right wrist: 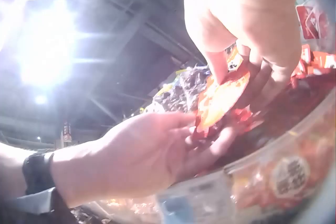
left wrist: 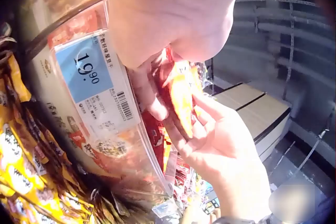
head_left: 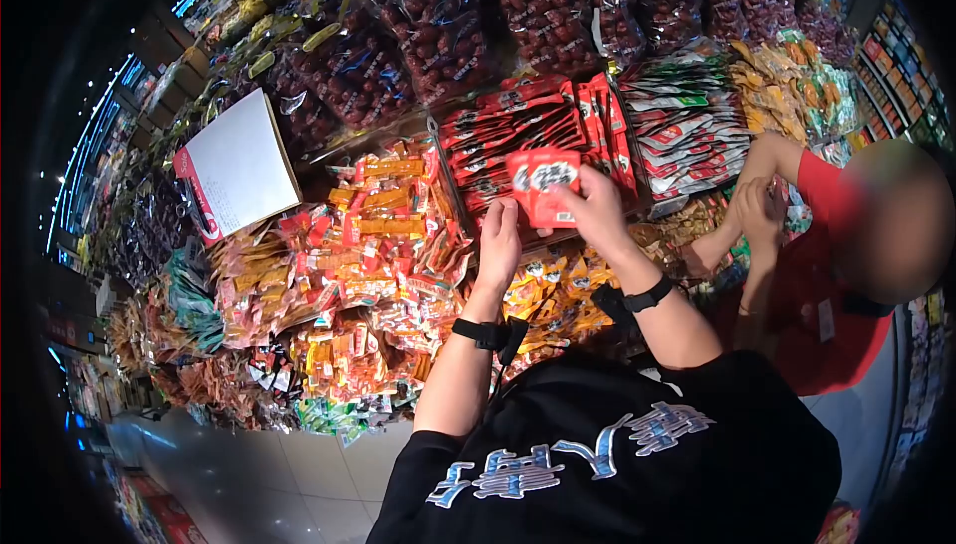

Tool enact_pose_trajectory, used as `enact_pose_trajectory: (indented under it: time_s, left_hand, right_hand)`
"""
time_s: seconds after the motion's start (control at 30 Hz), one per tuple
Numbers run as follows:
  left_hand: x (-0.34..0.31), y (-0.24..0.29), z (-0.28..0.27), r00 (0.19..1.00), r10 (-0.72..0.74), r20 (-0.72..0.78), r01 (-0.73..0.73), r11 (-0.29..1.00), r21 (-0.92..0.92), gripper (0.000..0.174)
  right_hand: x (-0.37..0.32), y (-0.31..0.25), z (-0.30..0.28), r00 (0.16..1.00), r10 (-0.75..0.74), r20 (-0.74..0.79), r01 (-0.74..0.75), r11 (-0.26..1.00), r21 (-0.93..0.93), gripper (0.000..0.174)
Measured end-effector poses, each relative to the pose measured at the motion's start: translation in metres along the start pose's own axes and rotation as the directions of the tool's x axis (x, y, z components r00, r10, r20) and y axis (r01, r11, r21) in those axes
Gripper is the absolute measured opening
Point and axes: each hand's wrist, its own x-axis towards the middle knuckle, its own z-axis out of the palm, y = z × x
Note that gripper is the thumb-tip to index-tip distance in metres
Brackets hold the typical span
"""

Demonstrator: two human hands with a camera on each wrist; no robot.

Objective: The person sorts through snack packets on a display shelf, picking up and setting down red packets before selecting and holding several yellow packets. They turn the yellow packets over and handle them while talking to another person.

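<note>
A small red snack packet [head_left: 533, 207] with dark lettering is held up over a bin of similar red packets [head_left: 498, 150]. My right hand [head_left: 600, 217] pinches its right side, thumb on the front. At its lower left corner is my left hand [head_left: 500, 245]. In the right wrist view, the left hand [right wrist: 147, 148] has its thumb on one face of the packet [right wrist: 220, 100] and fingers behind, while the right hand [right wrist: 252, 29] grips the upper end. The left wrist view shows the packet [left wrist: 181, 95] between both hands, its upper part hidden.
Orange-wrapped snacks [head_left: 393, 215] and yellow packets [head_left: 558, 290] lie around the bin. A white board [head_left: 239, 165] stands at left. A price tag [left wrist: 92, 74] hangs on the clear bin wall. At right stands a person in a red shirt [head_left: 812, 315], hands together.
</note>
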Motion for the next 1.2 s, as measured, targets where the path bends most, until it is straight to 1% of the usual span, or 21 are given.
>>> enact_pose_trajectory:
  time_s: [0.03, 0.07, 0.1, 0.17, 0.2, 0.23, 0.3, 0.33, 0.37, 0.43, 0.57, 0.6, 0.7, 0.73, 0.83, 0.87, 0.9, 0.97, 1.1, 1.13, 1.2]
  left_hand:
    - [-0.004, 0.007, 0.008, 1.0, -0.014, -0.001, 0.014, 1.0, -0.024, 0.022]
    - [-0.006, 0.014, 0.015, 1.0, -0.028, 0.001, 0.028, 0.998, -0.048, 0.021]
    - [-0.007, 0.017, 0.018, 0.999, -0.042, 0.006, 0.042, 0.997, -0.071, 0.021]
    - [-0.003, 0.011, 0.014, 1.0, -0.009, 0.027, 0.009, 1.0, -0.004, 0.018]
    - [-0.001, 0.007, 0.01, 0.999, -0.002, 0.053, 0.0, 1.0, 0.031, 0.017]
    - [0.0, 0.006, 0.008, 0.997, 0.007, 0.079, -0.012, 0.998, 0.065, 0.016]
    - [0.0, 0.008, 0.008, 0.996, 0.013, 0.089, -0.018, 0.998, 0.058, 0.014]
    - [0.0, 0.01, 0.008, 0.996, 0.021, 0.09, -0.026, 0.998, 0.054, 0.014]
    - [-0.004, 0.01, 0.011, 0.997, 0.001, 0.075, -0.007, 0.997, 0.081, 0.013]
    - [-0.004, 0.011, 0.01, 0.996, 0.013, 0.093, -0.02, 0.997, 0.07, 0.012]
    - [-0.002, 0.006, 0.009, 0.995, 0.024, 0.095, -0.034, 0.994, 0.103, 0.012]
    - [-0.003, 0.008, 0.01, 0.996, 0.006, 0.091, -0.016, 0.995, 0.102, 0.012]
    - [-0.004, 0.01, 0.012, 0.997, -0.013, 0.076, 0.005, 0.994, 0.107, 0.013]
    - [-0.004, 0.01, 0.012, 0.997, -0.007, 0.08, -0.002, 0.994, 0.112, 0.013]
    - [-0.002, 0.008, 0.01, 0.995, 0.001, 0.099, -0.012, 0.993, 0.114, 0.012]
    - [-0.001, 0.006, 0.01, 0.994, 0.011, 0.106, -0.021, 0.995, 0.1, 0.012]
    - [-0.001, 0.006, 0.009, 0.993, 0.021, 0.113, -0.031, 0.996, 0.087, 0.011]
    - [-0.002, 0.005, 0.01, 0.994, 0.02, 0.107, -0.029, 0.996, 0.082, 0.011]
    - [-0.003, 0.007, 0.013, 0.997, 0.011, 0.079, -0.02, 0.993, 0.112, 0.01]
    - [-0.002, 0.006, 0.012, 0.996, 0.02, 0.089, -0.029, 0.994, 0.101, 0.009]
    - [0.0, 0.003, 0.01, 0.994, 0.032, 0.1, -0.044, 0.992, 0.115, 0.009]
  right_hand:
    - [0.007, -0.006, -0.007, 0.999, 0.0, -0.048, 0.006, 0.993, 0.119, 0.027]
    - [0.019, -0.009, -0.018, 0.984, -0.108, -0.139, 0.101, 0.993, -0.057, 0.025]
    - [0.031, -0.012, -0.029, 0.951, -0.228, -0.21, 0.176, 0.955, -0.24, 0.024]
    - [0.05, -0.032, -0.042, 0.87, -0.423, -0.252, 0.219, 0.791, -0.571, 0.022]
    - [0.061, -0.032, -0.045, 0.847, -0.499, -0.181, 0.236, 0.66, -0.713, 0.021]
    - [0.068, -0.03, -0.045, 0.859, -0.488, -0.157, 0.216, 0.623, -0.752, 0.021]
    - [0.078, -0.025, -0.039, 0.879, -0.463, -0.113, 0.182, 0.544, -0.819, 0.021]
    - [0.082, -0.026, -0.037, 0.898, -0.432, -0.09, 0.176, 0.537, -0.825, 0.02]
    - [0.084, -0.026, -0.033, 0.883, -0.461, -0.087, 0.189, 0.519, -0.834, 0.02]
    - [0.083, -0.021, -0.024, 0.855, -0.514, -0.072, 0.218, 0.481, -0.849, 0.02]
    - [0.088, -0.022, -0.02, 0.886, -0.457, -0.074, 0.091, 0.33, -0.939, 0.019]
    - [0.088, -0.026, -0.021, 0.914, -0.4, -0.062, 0.07, 0.307, -0.949, 0.027]
    - [0.082, -0.025, -0.023, 0.811, -0.585, -0.01, 0.139, 0.209, -0.968, 0.04]
    - [0.082, -0.023, -0.023, 0.832, -0.555, -0.004, 0.12, 0.187, -0.975, 0.049]
    - [0.08, -0.028, -0.025, 0.855, -0.518, -0.029, 0.131, 0.271, -0.954, 0.044]
    - [0.08, -0.035, -0.025, 0.894, -0.442, -0.071, 0.083, 0.318, -0.944, 0.039]
    - [0.081, -0.036, -0.027, 0.894, -0.442, -0.071, 0.102, 0.356, -0.929, 0.036]
    - [0.08, -0.041, -0.029, 0.935, -0.341, -0.097, 0.05, 0.396, -0.917, 0.035]
    - [0.086, -0.037, -0.03, 0.944, -0.329, -0.032, 0.105, 0.391, -0.914, 0.038]
    - [0.091, -0.037, -0.029, 0.958, -0.285, -0.024, 0.097, 0.406, -0.909, 0.043]
    - [0.105, -0.028, -0.03, 0.959, -0.284, 0.01, 0.136, 0.428, -0.893, 0.045]
